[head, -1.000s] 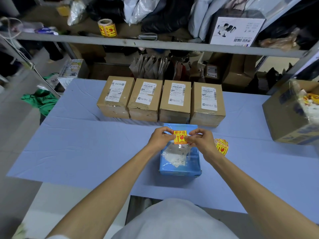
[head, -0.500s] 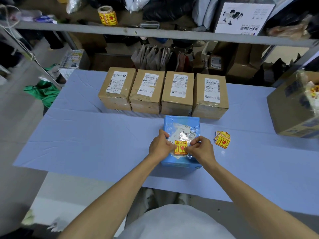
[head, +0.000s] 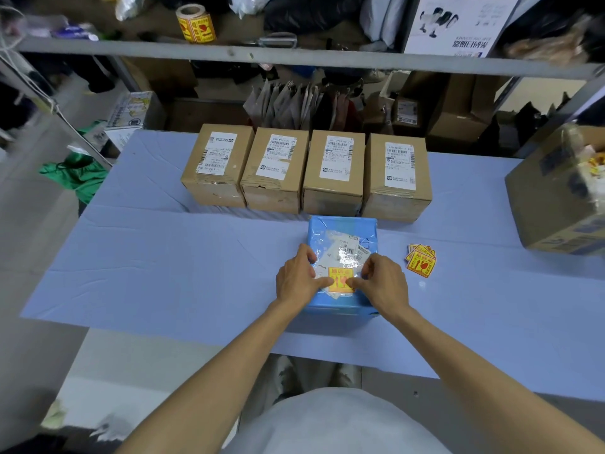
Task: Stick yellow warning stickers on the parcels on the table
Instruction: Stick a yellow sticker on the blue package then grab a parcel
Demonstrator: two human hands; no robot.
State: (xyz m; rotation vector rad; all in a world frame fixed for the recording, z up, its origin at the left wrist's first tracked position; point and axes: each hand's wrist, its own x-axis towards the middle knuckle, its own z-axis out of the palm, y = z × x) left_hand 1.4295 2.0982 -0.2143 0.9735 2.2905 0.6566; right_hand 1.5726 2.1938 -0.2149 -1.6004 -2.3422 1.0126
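Tabletop [head: 163, 257] in pale blue fills mid-frame, with four brown cardboard parcels [head: 334, 172] lined up side by side above centre. Just below them sits a blue wrapped parcel [head: 340, 229]. Left hand [head: 296, 278] and right hand [head: 381, 281] rest loosely on its top, thumbs pressing a yellow warning sticker [head: 340, 278] near its lower edge. Spare stickers [head: 421, 264] lie right of it.

Four brown boxes [head: 334, 191], one blue parcel [head: 343, 229], one sticker roll [head: 195, 22] (loose stickers [head: 421, 261] overlap, uncounted).
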